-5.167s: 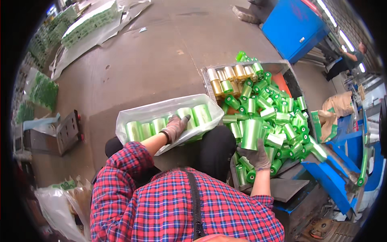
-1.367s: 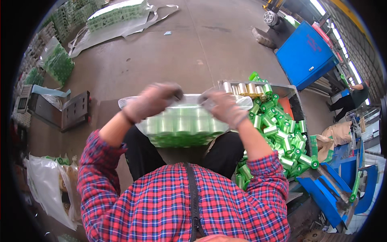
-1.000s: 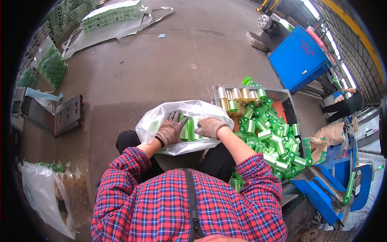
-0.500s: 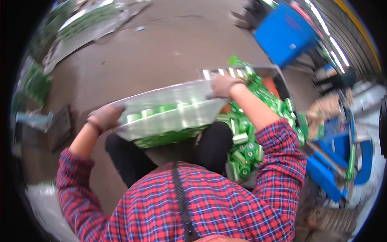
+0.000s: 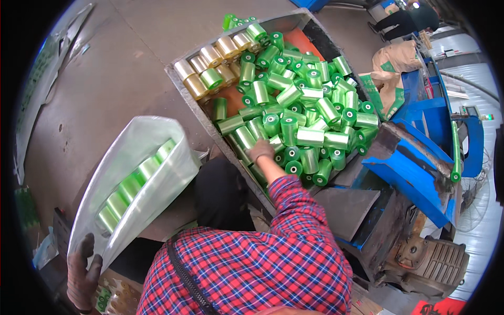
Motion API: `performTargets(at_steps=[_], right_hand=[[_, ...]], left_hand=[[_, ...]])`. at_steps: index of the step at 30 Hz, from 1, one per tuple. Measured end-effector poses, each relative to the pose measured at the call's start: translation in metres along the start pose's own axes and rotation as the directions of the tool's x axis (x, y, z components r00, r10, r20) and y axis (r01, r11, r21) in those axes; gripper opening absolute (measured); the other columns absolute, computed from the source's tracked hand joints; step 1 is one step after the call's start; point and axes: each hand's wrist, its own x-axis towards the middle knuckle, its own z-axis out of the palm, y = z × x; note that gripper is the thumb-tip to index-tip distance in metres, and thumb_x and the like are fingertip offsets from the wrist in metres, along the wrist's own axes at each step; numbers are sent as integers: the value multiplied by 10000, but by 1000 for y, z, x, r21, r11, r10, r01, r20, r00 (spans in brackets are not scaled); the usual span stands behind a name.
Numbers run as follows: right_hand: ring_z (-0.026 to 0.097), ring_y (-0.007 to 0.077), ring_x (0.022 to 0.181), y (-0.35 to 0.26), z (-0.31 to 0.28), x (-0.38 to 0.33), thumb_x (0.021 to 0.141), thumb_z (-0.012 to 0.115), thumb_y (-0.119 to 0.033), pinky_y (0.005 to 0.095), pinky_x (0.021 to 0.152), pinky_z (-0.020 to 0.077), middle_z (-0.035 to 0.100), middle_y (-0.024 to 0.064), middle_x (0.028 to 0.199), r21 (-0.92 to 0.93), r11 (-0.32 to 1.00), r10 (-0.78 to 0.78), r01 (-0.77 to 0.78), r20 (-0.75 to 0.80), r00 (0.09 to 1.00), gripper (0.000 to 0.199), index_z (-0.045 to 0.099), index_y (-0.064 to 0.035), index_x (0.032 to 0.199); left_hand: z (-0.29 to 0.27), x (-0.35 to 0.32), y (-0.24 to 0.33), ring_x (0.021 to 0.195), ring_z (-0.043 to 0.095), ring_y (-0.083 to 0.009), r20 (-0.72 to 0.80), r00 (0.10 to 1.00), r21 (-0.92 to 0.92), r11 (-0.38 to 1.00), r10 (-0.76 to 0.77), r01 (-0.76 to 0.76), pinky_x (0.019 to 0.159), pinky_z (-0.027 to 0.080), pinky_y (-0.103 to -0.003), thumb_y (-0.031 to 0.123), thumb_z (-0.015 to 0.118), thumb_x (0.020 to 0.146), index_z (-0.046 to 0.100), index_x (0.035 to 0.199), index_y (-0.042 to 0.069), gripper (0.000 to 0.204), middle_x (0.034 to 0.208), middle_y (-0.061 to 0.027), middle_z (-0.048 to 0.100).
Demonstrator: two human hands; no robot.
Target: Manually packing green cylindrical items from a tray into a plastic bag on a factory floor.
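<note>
A milky plastic bag (image 5: 157,210) leans by my left leg with its mouth gaping, and a row of green film rolls (image 5: 131,185) shows inside. My left hand (image 5: 84,275), gloved, is at the bag's lower left edge, thumb and fingers spread apart against the film. My right hand (image 5: 261,151), also gloved, reaches into the near side of a metal bin (image 5: 197,113) heaped with shiny green rolls (image 5: 311,137). It touches the rolls there; its fingertips are hidden among them. Pale golden rolls (image 5: 211,55) are stacked in the bin's far left corner.
Right of the bin stand blue machine parts (image 5: 407,181) and a rusty motor (image 5: 433,262). Brown paper sacks (image 5: 386,86) lie behind them. Another person (image 5: 415,21) is at the far right. A sheet-covered pile (image 5: 47,89) lies at the far left.
My right hand has left the bag and moved into the bin's rolls. The bag has swung from across my knees to my left, now tilted. My view has turned right.
</note>
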Motion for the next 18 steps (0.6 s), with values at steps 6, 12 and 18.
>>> performTargets(at_steps=[6,12,18], right_hand=[[537,251,970,-27,62,54,703,635,-365,365,771,455,513,128,1096,-220,975,-43,-22,-286,957,652,399,-65,1232],[584,271,941,-30,2,34,587,721,-437,312,789,468,585,136,1090,238,964,46,-123,304,952,651,585,1,1048],[524,249,1016,103,65,6,790,594,-336,389,892,429,500,94,1176,893,165,-513,420,-286,809,564,400,-78,1253]], left_hand=[[4,43,37,1060,515,-256,125,985,-11,993,-114,117,873,415,-329,2,533,774,435,1211,-15,448,1179,-165,508],[3,65,63,1059,505,-325,-13,999,43,998,45,-44,926,362,-371,23,518,760,467,1157,-37,405,1133,-199,528],[14,42,46,967,525,-331,102,992,120,989,79,-91,837,395,-386,267,696,605,493,1147,3,636,1014,-181,567]])
